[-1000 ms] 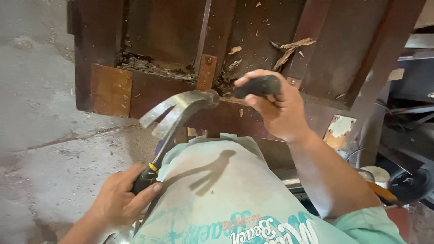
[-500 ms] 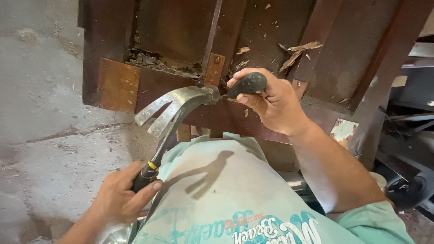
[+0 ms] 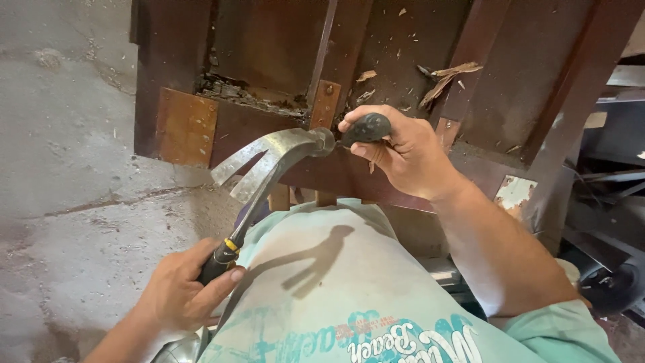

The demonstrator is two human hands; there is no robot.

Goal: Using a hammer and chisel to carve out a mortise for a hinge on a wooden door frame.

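Swung in, the hammer (image 3: 269, 161) in the clenched left hand (image 3: 181, 292) meets, seemingly, the black handle (image 3: 366, 128) the right hand (image 3: 403, 154) grasps.

The wooden frame (image 3: 376, 87) stands on the concrete floor (image 3: 74, 181), filling the top and right of the view, with the floor to its left. At the frame's near edge the right hand (image 3: 410, 158) holds a tool handle (image 3: 366, 128) against the wood. The claw hammer (image 3: 269, 175) lies left of it, its face touching the handle's end, its claws pointing left, its shaft running down to the left hand (image 3: 185, 289) near the bottom edge. Wood splinters (image 3: 447, 77) lie on the frame behind the right hand.
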